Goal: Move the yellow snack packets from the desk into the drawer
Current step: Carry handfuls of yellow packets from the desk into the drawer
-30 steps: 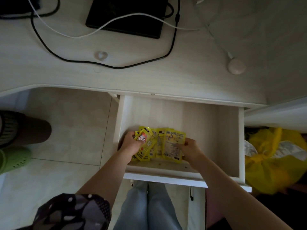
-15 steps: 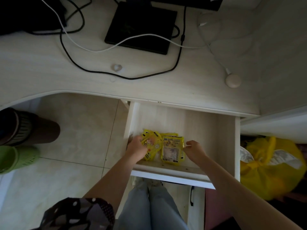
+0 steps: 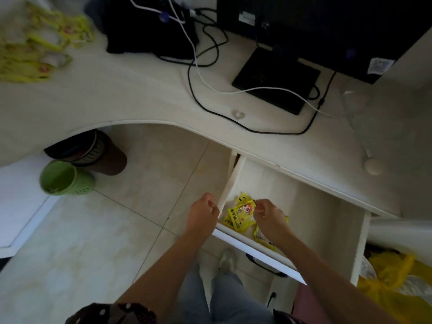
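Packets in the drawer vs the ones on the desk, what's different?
The drawer packets lie sharp in view, the right hand over them; the desk packets at far left are blurred and untouched. Drawer packets are put away; desk packets remain to move. Both are yellow.

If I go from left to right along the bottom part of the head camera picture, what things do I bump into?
green bin → left hand → yellow snack packets in the drawer → right hand → yellow bag on the floor.
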